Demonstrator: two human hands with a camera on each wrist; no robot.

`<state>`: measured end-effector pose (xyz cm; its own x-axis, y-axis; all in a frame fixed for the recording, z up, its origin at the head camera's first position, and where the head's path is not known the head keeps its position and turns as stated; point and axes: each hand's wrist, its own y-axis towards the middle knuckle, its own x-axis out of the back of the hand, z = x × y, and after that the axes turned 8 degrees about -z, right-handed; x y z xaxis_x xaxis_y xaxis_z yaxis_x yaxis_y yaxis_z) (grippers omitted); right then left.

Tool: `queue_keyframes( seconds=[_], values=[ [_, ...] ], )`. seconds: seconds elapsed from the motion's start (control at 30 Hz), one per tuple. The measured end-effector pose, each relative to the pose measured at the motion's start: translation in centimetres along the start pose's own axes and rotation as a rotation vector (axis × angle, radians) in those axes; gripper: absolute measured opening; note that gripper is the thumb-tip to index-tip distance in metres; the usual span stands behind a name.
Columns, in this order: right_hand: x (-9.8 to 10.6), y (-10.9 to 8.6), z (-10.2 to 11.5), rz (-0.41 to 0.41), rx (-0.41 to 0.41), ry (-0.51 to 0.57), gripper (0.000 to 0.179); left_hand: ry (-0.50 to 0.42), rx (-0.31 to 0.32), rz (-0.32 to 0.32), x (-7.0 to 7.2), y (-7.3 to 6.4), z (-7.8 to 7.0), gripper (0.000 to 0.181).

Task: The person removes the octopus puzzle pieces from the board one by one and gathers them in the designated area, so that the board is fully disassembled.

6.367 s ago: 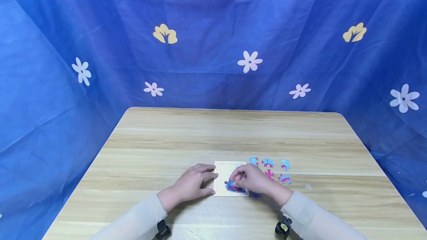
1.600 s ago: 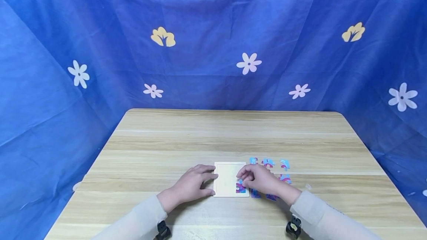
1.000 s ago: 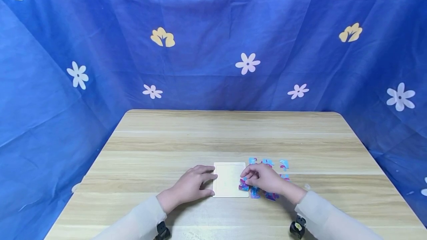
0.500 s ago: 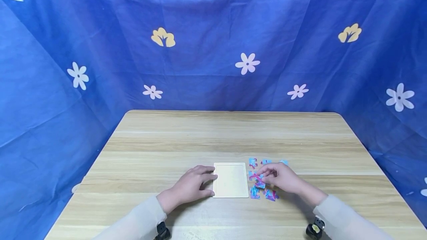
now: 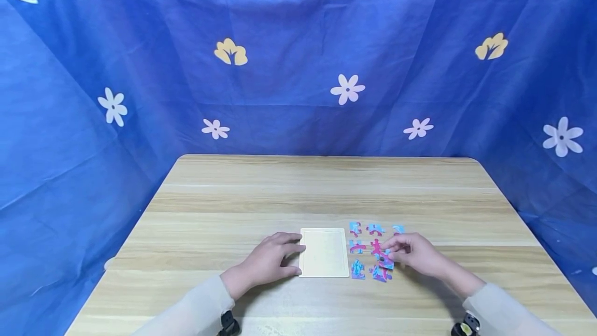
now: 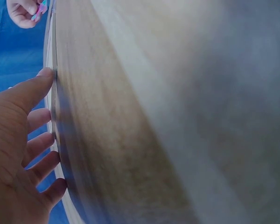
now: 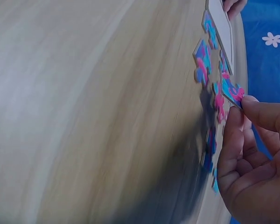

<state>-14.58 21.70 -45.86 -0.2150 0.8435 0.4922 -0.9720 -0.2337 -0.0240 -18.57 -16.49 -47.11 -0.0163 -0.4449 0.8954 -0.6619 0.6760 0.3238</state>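
My right hand point(image 5: 412, 254) pinches a blue and pink jigsaw piece point(image 5: 386, 261) between thumb and fingertips, raised over the loose pieces. In the right wrist view that held piece point(image 7: 232, 92) is tilted, its edge at the thumb. Resting at the left edge of a cream square puzzle tray point(image 5: 324, 231), my left hand point(image 5: 267, 255) has its fingers spread and touching the rim. The left wrist view shows these fingertips point(image 6: 53, 191) along the edge. The tray's floor is bare. Right of it lie loose pieces, such as a lower one point(image 5: 357, 269) and a pink one point(image 5: 375, 246).
Several more pieces lie in rough rows, including a top left one point(image 5: 355, 229), a top middle one point(image 5: 375, 229) and a top right one point(image 5: 398, 229), partly behind my right hand. The wooden table point(image 5: 280, 185) meets a blue patterned cloth point(image 5: 280, 92) at the back.
Pieces seen in the tray earlier are out of it. My right hand has lifted the last one and carried it rightward over the loose pieces. The left hand stays at the rim.
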Motion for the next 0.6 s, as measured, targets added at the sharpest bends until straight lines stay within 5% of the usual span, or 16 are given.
queue_keyframes(
  seconds=[0.6],
  values=[
    [2.0,-1.9,-1.5,0.109,-0.019,-0.013,0.022,-0.004,0.030,0.039,0.0,0.1,-0.3,0.049]
  ],
)
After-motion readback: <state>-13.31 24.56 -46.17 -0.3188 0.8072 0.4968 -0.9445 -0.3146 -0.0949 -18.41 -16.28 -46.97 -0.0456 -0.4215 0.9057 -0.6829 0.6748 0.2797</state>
